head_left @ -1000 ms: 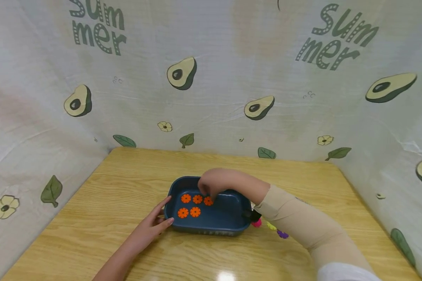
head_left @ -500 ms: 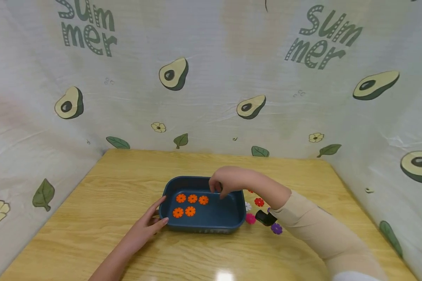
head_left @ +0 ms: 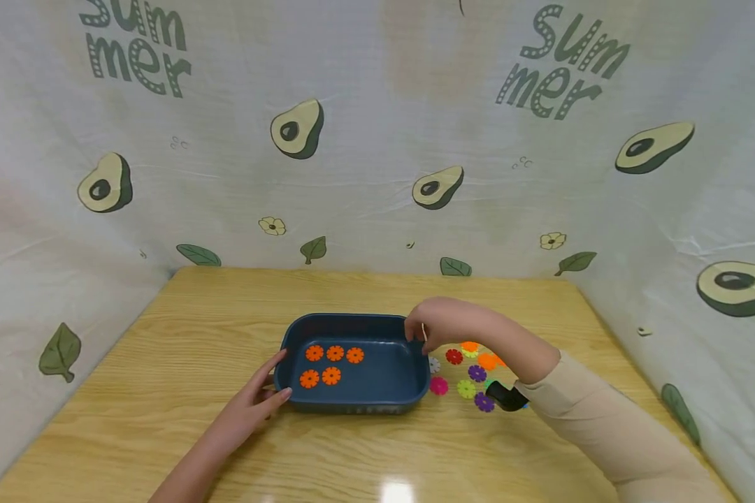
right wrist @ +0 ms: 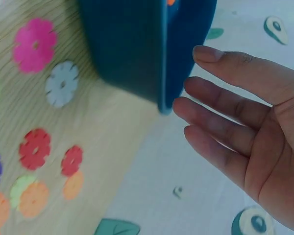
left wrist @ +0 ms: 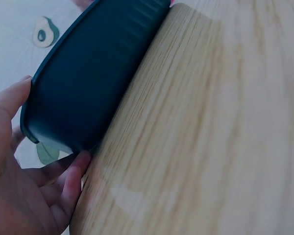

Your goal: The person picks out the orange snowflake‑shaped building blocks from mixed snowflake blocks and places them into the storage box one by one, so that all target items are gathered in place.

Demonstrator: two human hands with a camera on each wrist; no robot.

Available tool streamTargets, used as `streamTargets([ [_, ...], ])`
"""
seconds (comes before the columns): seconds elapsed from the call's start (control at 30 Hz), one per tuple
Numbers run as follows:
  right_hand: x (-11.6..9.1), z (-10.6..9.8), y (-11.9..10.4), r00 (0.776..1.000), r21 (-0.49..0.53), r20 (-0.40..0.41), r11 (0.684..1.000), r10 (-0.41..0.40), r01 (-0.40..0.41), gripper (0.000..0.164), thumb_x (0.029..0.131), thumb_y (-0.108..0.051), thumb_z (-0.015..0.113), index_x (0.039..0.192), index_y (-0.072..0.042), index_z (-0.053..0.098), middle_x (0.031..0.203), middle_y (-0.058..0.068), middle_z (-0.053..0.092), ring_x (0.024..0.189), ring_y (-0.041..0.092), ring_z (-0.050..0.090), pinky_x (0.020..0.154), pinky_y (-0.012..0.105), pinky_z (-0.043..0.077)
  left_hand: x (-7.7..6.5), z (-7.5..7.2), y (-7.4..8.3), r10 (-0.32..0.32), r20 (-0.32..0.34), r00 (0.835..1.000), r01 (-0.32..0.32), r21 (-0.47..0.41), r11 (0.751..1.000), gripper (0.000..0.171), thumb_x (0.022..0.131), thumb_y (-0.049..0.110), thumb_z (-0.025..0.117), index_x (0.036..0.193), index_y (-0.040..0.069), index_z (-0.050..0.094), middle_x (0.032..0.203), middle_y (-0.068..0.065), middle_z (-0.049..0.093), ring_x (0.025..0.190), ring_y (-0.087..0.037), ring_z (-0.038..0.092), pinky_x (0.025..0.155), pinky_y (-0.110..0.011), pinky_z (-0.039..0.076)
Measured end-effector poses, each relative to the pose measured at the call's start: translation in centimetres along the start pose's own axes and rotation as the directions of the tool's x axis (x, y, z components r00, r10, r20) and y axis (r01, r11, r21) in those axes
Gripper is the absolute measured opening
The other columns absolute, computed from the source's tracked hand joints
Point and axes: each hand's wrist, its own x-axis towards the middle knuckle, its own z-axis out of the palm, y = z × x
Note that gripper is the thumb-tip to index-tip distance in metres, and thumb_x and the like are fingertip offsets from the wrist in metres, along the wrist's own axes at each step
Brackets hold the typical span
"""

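A dark blue rectangular tray stands on the wooden table. Several orange notched plastic discs lie flat in two rows on the left part of its floor. My left hand holds the tray's left end, thumb and a finger at the rim; in the left wrist view other fingertips rest low against its outer wall. My right hand is over the tray's right rim. In the right wrist view this hand shows spread, slightly bent fingers with nothing in them.
Loose notched discs lie right of the tray: pink, red, purple, yellow-green, orange and others. A black device sits at the right wrist. A printed avocado cloth walls the table's back and sides.
My right hand has moved right, from the third orange disc of the back row to the tray's right rim. That disc stays in the tray. The left hand keeps its hold.
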Motion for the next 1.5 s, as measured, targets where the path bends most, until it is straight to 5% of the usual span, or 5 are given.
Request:
streamTargets([
  [0.27,-2.0,0.9,2.1,0.997,0.039,-0.041,0.997,0.069,-0.068,0.02,0.078,-0.008,0.082,0.096,-0.013,0.074,0.084,-0.009,0.063,0.076,0.01,0.056,0.07,0.028,0.05,0.0,0.1,-0.2,-0.011,-0.003,1.0,0.011,0.012,1.0,0.066,0.096,0.023,0.064,0.153,0.029,0.031,0.132,-0.019,0.05,0.103,-0.025,0.059,0.065,-0.03,0.047],
  [0.63,-3.8,2.7,4.9,0.986,0.127,-0.055,0.98,0.16,-0.152,0.021,0.081,-0.005,0.079,0.101,-0.006,0.074,0.089,0.0,0.067,0.076,0.011,0.057,0.068,0.027,0.05,0.1,0.2,-0.2,0.0,0.003,1.0,0.0,0.016,1.0,0.067,0.096,0.021,0.064,0.153,0.027,0.03,0.132,-0.02,0.05,0.1,-0.025,0.059,0.063,-0.029,0.046],
  [1.5,-4.7,6.3,10.5,0.943,0.29,-0.127,0.921,0.307,-0.261,0.02,0.08,0.0,0.078,0.097,-0.007,0.072,0.091,0.0,0.065,0.08,0.018,0.057,0.071,0.03,0.051,0.0,0.3,-0.2,0.008,0.001,1.0,-0.008,0.003,1.0,0.066,0.097,0.021,0.063,0.154,0.027,0.03,0.132,-0.02,0.049,0.103,-0.026,0.059,0.065,-0.029,0.046],
])
